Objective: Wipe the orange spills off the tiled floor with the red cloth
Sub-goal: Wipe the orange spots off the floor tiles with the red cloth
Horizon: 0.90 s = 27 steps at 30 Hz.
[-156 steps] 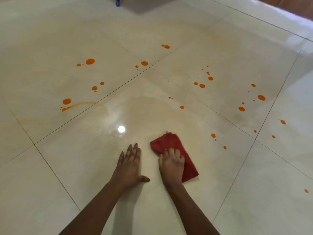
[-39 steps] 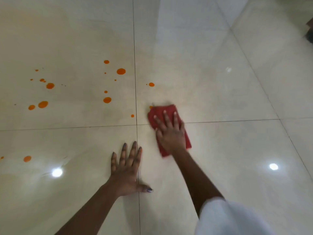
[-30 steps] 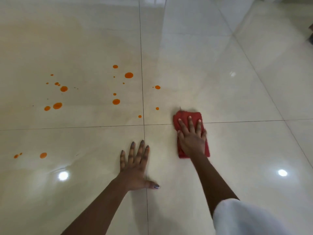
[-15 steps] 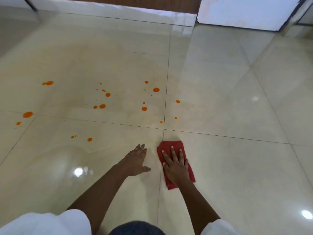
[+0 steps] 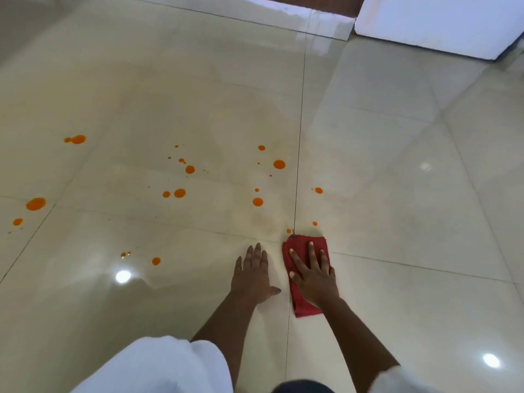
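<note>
A folded red cloth (image 5: 303, 306) lies flat on the glossy cream tiled floor (image 5: 397, 222), just right of a grout line. My right hand (image 5: 313, 275) presses down on it with fingers spread. My left hand (image 5: 252, 275) rests flat on the bare tile beside it, fingers together, holding nothing. Orange spills dot the floor ahead and to the left: two tiny drops (image 5: 288, 230) right at the cloth's far edge, a larger drop (image 5: 257, 201), another (image 5: 279, 164), a pair (image 5: 179, 193), and a big one (image 5: 36, 204) at far left.
A white wall base (image 5: 425, 21) and a brown wooden strip (image 5: 297, 2) run along the far edge. White sleeves (image 5: 158, 367) fill the bottom of the view. Ceiling lights reflect as bright spots (image 5: 122, 276) on the wet-looking tile.
My right hand slid the cloth back left and toward me, then forward to the tile corner. The left hand shifted alongside it. The view tilted up, showing the far wall.
</note>
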Available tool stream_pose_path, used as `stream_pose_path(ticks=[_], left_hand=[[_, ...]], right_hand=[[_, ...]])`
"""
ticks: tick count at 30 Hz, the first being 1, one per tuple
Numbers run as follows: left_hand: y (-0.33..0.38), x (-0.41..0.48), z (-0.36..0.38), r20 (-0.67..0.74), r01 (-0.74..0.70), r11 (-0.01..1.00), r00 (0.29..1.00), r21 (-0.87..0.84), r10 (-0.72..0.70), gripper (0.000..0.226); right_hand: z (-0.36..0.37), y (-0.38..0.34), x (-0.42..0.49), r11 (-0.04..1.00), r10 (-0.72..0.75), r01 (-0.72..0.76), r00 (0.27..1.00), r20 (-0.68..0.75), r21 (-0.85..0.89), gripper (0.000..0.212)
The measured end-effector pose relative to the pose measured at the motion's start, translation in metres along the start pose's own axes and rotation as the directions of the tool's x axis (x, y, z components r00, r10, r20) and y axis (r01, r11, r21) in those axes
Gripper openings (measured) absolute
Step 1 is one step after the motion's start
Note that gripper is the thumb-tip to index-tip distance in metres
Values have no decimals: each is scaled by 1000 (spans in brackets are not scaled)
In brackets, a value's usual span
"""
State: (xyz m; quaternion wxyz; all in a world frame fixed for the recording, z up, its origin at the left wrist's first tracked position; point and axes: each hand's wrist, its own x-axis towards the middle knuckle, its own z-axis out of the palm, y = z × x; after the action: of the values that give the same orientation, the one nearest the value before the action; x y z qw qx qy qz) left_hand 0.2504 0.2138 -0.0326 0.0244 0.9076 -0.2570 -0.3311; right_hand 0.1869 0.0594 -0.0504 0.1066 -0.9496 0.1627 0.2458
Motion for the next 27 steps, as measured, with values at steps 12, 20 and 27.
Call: stream_pose_path(ticks=[12, 20, 27], left_hand=[[-30, 53, 5, -106, -116, 985, 986, 124, 130, 137], [-38, 58, 12, -160, -175, 983, 970, 54, 182, 135], [-43, 62, 16, -201, -208, 977, 956, 42, 212, 132]], right_hand=[[-2, 7, 70, 994, -109, 114, 959, -263, 1, 66], [24, -17, 39, 967, 196, -112, 902, -386, 229, 54], [-42, 22, 156, 996, 79, -57, 915, -397, 66, 49]])
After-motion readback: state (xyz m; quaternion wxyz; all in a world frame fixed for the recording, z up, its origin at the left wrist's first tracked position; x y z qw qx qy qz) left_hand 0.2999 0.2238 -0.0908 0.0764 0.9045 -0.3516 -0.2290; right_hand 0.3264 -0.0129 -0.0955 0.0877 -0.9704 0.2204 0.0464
